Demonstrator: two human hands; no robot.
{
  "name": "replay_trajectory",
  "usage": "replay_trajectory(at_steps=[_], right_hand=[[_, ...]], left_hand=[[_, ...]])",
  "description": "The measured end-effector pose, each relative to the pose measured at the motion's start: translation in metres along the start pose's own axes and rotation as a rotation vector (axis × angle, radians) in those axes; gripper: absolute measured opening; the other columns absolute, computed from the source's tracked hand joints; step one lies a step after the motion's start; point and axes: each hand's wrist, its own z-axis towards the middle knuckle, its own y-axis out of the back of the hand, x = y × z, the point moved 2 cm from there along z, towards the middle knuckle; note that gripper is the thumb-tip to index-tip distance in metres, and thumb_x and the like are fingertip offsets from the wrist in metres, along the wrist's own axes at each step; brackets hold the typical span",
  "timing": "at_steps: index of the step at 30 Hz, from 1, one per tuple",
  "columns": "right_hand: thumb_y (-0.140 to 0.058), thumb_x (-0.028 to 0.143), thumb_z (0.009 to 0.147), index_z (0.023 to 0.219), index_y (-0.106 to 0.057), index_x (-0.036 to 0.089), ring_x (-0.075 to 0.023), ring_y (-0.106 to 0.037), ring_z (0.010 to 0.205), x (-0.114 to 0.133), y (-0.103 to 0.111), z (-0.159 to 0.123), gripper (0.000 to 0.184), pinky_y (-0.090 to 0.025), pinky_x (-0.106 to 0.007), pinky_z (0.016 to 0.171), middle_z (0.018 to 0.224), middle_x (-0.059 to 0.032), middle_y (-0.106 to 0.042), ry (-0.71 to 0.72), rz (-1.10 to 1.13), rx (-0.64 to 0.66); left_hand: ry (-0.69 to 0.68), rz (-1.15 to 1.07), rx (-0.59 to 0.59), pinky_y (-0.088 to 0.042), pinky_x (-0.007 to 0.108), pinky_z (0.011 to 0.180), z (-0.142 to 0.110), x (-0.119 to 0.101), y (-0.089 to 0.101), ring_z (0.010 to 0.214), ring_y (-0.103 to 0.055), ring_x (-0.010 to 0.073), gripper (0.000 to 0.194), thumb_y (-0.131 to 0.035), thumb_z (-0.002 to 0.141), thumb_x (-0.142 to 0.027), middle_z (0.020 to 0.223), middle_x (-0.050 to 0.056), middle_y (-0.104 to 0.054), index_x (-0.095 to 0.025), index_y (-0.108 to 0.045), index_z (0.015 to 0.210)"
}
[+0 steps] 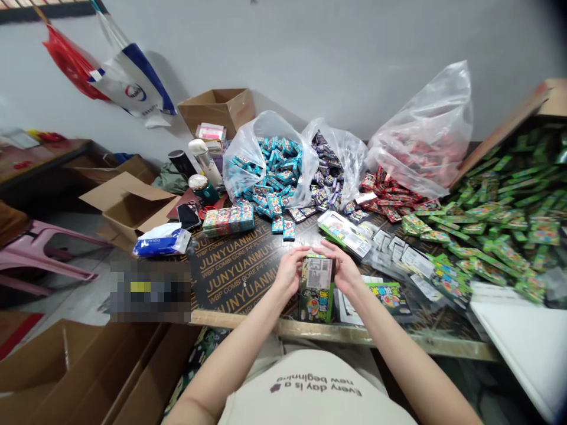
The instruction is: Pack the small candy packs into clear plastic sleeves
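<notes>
Currently, through the head camera, I have the black-and-green printed cardboard box with a pale label by the near edge of the black plywood table with gold lettering, directly between the two hands. Its long axis, as I see it, runs from the wearer's side of the table toward the wall; whether it stands or lies, I cannot tell for certain.

The left hand is at its left side and the right hand at its right, so neither is clearly nearer. The fingers of both are bent round its far end, gripping it from opposite sides, with the tips almost meeting beyond the label. I cannot tell how firmly they press, and I cannot make out the thumbs properly.

Just beyond the right fingers lies a flat green-and-black package with a white printed panel, its length slanting from far left to near right; the right hand is the nearer one to it. Another flat green-and-black printed package lies to the right of the right forearm. Past the left fingertips, two small blue patterned packets sit side by side, well apart from the box.
</notes>
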Motion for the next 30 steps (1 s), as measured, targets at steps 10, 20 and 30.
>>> replay_trajectory(at_steps=[10,20,30], right_hand=[[-0.066,0.042,0.067,0.077,-0.070,0.017,-0.0190,-0.063,0.073,0.012,0.011,-0.007,0.027,-0.049,-0.034,0.071,0.078,-0.0045,-0.070,0.290,-0.320,-0.010],[-0.065,0.039,0.070,0.075,-0.068,0.018,-0.0166,-0.060,0.065,0.025,0.009,-0.013,0.022,-0.048,-0.031,0.067,0.070,-0.0015,-0.068,0.389,-0.577,0.132],[-0.048,0.032,0.083,0.094,-0.065,0.019,-0.0209,-0.057,0.092,0.040,0.111,-0.003,0.024,-0.043,-0.039,0.082,0.097,-0.0078,-0.064,0.621,-1.312,-0.093]], left_hand=[[-0.206,0.536,0.203,-0.038,0.021,0.051,0.009,-0.036,-0.002,0.050,-0.051,0.0096,0.025,-0.075,0.053,-0.031,0.058,0.003,-0.063,-0.011,-0.069,0.067],[-0.602,1.009,0.369,-0.041,0.025,0.062,-0.002,-0.048,-0.013,0.065,-0.055,0.0144,0.010,-0.064,0.067,-0.022,0.067,0.005,-0.063,-0.014,-0.066,0.061],[-0.788,1.353,0.573,-0.038,0.023,0.064,-0.012,-0.043,-0.020,0.068,-0.049,0.0122,0.022,-0.051,0.082,-0.022,0.074,0.002,-0.051,-0.024,-0.068,0.095]])
